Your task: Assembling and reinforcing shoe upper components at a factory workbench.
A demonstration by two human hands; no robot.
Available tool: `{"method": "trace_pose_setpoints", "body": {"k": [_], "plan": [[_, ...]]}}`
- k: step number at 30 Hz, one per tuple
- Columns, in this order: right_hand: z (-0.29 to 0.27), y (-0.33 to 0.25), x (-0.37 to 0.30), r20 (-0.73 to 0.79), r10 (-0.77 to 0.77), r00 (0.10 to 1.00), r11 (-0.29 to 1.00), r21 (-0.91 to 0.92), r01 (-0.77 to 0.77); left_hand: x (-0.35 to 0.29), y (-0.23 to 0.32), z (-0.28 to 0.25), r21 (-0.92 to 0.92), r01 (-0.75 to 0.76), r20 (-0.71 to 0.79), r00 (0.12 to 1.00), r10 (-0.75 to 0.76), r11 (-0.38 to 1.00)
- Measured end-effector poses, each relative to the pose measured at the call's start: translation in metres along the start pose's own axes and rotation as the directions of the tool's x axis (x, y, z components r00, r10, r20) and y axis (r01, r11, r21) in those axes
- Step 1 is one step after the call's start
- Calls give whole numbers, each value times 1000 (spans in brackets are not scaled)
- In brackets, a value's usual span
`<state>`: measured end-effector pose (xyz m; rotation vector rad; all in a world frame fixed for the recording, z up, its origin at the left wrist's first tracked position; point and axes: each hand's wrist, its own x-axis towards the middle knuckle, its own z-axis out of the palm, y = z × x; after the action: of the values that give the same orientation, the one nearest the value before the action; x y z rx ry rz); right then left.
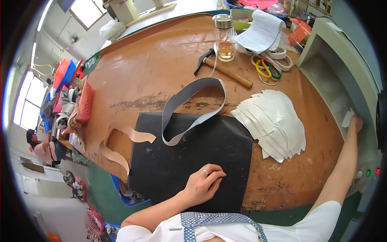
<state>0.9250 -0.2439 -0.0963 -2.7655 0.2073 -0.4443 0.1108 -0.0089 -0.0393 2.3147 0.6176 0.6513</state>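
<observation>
My left hand (pixel 204 184), a ring on one finger, rests over a black mat (pixel 185 161) with its fingers curled together and nothing visible in them. At the far right, my right hand (pixel 354 123) reaches into the opening of a grey machine (pixel 342 36) and pinches a small white piece (pixel 347 119). Left of that arm, a fanned stack of white pieces (pixel 274 123) lies on the brown table. A grey strip (pixel 171 105) stands in a loop on the far edge of the mat. Beside it a tan strip (pixel 109 150) curls across the mat's left edge.
A hammer (pixel 227 72) lies beyond the strip, near a glass bottle (pixel 224 40), scissors (pixel 264 69), tape rolls (pixel 285 62) and a notepad (pixel 261 32). Lit buttons (pixel 368 173) sit on the machine's front. A red basket (pixel 85 103) stands at the left; another person (pixel 44 149) is beyond.
</observation>
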Motion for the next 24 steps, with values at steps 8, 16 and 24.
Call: {"method": "trace_pose_setpoints", "body": {"k": [8, 16, 24], "plan": [[-215, -167, -304, 320, -834, 449, 471, 837, 279, -4, -1, -14, -245, 117, 60, 993, -106, 962], [-315, -181, -541, 276, -896, -347, 201, 950, 238, 49, 35, -73, -439, 111, 214, 977, -16, 892], [-299, -114, -611, 613, -789, -41, 608, 769, -197, 5, 0, -75, -683, 439, 242, 890, -387, 584]]}}
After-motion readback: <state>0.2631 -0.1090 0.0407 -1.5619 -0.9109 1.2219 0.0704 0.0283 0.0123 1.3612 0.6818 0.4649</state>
